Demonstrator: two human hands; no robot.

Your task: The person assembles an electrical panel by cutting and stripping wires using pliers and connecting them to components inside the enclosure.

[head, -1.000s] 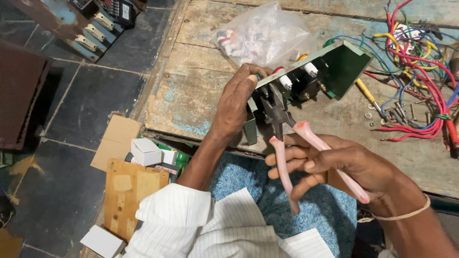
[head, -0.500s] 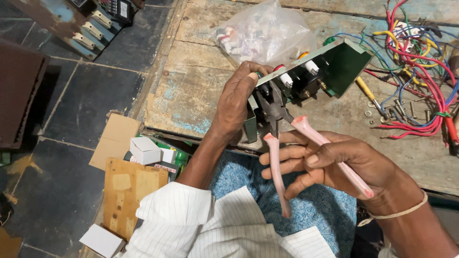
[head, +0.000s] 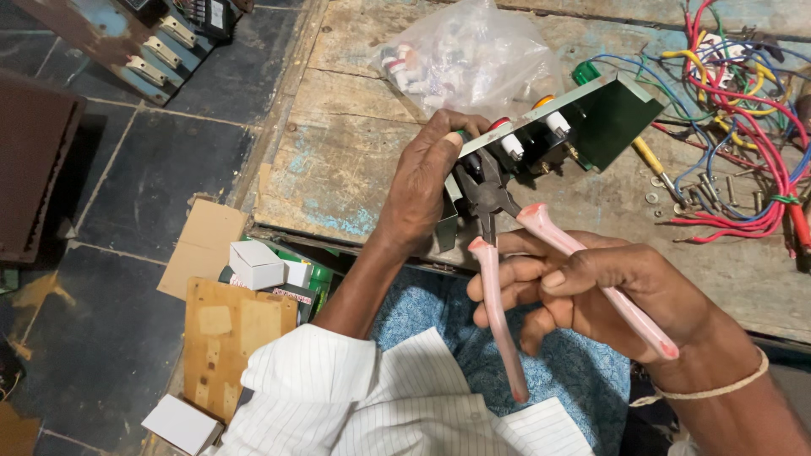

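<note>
Pointing pliers [head: 498, 219] up-left, handles trailing down-right

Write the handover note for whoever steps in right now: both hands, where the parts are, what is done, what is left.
Left hand: grips the end of the green panel, tilted over the wooden bench.
Right hand: holds the pink-handled pliers, handles spread, nose at the panel's underside by the left fingers.
Nearby: bag of parts, wire tangle.
Done: several knobbed fittings sit in the panel.
Left: whatever the pliers are working on; hidden underneath.
</note>
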